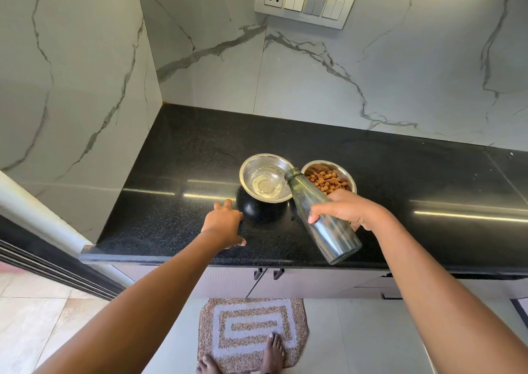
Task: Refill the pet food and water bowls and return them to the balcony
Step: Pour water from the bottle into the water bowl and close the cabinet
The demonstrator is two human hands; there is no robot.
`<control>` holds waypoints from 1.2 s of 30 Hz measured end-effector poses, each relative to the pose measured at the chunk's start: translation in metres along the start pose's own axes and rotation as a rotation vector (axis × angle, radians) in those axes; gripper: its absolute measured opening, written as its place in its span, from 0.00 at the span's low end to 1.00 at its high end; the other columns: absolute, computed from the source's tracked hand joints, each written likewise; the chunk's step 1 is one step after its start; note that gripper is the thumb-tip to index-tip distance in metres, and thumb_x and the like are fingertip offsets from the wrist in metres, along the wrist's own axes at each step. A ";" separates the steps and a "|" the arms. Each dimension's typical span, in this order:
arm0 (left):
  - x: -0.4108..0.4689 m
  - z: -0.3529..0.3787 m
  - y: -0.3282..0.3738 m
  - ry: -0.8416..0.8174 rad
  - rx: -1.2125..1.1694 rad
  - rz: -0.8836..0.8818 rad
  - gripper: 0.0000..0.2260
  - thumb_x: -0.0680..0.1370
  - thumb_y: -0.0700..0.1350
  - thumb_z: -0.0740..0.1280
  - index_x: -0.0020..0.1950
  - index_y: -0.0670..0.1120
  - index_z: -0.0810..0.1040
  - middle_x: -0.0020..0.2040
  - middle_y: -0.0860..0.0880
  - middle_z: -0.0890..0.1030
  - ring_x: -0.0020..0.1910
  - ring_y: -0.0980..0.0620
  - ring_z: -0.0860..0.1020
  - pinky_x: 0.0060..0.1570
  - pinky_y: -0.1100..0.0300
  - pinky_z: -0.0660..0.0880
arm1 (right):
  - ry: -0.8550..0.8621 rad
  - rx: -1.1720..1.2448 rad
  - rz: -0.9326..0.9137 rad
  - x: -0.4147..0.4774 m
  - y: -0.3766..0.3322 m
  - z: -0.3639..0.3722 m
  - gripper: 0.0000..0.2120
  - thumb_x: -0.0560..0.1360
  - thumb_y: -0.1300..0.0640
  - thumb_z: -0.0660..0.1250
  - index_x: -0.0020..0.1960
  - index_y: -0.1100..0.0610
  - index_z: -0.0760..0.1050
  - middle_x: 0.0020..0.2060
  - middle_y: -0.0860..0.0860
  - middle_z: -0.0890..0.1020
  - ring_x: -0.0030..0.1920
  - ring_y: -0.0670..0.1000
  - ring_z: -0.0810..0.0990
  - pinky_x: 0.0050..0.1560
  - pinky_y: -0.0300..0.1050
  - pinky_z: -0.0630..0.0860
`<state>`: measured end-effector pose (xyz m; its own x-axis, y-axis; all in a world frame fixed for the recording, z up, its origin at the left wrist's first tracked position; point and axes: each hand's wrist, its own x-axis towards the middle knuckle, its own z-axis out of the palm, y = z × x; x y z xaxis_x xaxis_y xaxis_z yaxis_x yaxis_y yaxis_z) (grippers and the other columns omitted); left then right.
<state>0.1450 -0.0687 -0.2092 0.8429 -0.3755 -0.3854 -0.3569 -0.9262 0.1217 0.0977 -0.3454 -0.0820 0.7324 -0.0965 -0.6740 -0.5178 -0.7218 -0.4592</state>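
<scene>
Two steel bowls stand side by side on the black counter (177, 156). The left bowl (248, 164) holds clear water. Brown kibble fills the right bowl (347, 173). My right hand (348, 209) grips a dark glass bottle (323, 216), tilted with its open neck over the water bowl's right rim. The bottle looks nearly empty. My left hand (225, 222) rests flat on the counter just left of the water bowl, fingers apart, holding nothing.
Marble-patterned walls close the counter at the back and left. A switch panel (305, 1) is on the back wall. Below are cabinet doors (314, 282), a patterned mat (251, 333) with my bare feet on it, and a sliding-door track (43, 262) at left.
</scene>
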 end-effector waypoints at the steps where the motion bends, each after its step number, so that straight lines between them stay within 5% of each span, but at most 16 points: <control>1: 0.000 0.000 0.000 0.001 -0.001 0.002 0.32 0.71 0.64 0.76 0.70 0.50 0.78 0.71 0.43 0.69 0.73 0.39 0.66 0.61 0.45 0.78 | 0.004 0.001 -0.005 0.000 -0.001 0.000 0.23 0.68 0.45 0.78 0.58 0.55 0.80 0.53 0.57 0.86 0.54 0.58 0.86 0.58 0.58 0.83; 11: -0.001 0.001 -0.002 0.012 -0.010 0.006 0.32 0.72 0.63 0.76 0.72 0.51 0.77 0.73 0.43 0.69 0.74 0.38 0.64 0.64 0.45 0.77 | 0.210 0.090 -0.136 -0.002 -0.018 -0.001 0.18 0.64 0.45 0.80 0.51 0.49 0.85 0.49 0.52 0.88 0.51 0.55 0.87 0.56 0.59 0.84; 18: -0.003 0.001 -0.003 0.007 0.006 0.016 0.33 0.73 0.62 0.75 0.75 0.51 0.74 0.75 0.43 0.66 0.77 0.37 0.61 0.68 0.44 0.75 | 0.448 0.192 -0.262 -0.006 -0.025 -0.008 0.21 0.63 0.48 0.82 0.54 0.47 0.83 0.50 0.46 0.87 0.51 0.49 0.86 0.50 0.48 0.82; 25: 0.002 -0.035 -0.006 -0.012 -0.099 0.016 0.20 0.74 0.56 0.74 0.62 0.49 0.82 0.62 0.45 0.81 0.59 0.42 0.81 0.54 0.51 0.79 | 0.611 0.308 -0.423 -0.017 -0.029 -0.027 0.28 0.62 0.48 0.86 0.59 0.43 0.80 0.51 0.42 0.87 0.53 0.42 0.85 0.56 0.47 0.82; 31: 0.000 -0.132 0.013 0.357 -0.239 0.017 0.13 0.76 0.53 0.65 0.52 0.50 0.86 0.51 0.47 0.87 0.51 0.42 0.85 0.49 0.53 0.80 | 0.690 0.380 -0.539 -0.037 -0.047 -0.063 0.29 0.62 0.49 0.86 0.59 0.44 0.80 0.51 0.43 0.87 0.51 0.41 0.86 0.58 0.51 0.84; 36: -0.011 -0.242 0.052 0.619 -0.525 0.321 0.11 0.79 0.53 0.68 0.58 0.52 0.84 0.48 0.54 0.86 0.47 0.52 0.84 0.52 0.56 0.81 | 0.788 0.424 -0.609 -0.067 -0.073 -0.102 0.26 0.64 0.51 0.86 0.59 0.47 0.80 0.53 0.45 0.86 0.55 0.45 0.84 0.57 0.48 0.82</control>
<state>0.2148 -0.1209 0.0225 0.8554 -0.4310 0.2871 -0.5110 -0.6117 0.6040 0.1315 -0.3560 0.0557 0.9182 -0.3243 0.2274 0.0295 -0.5165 -0.8558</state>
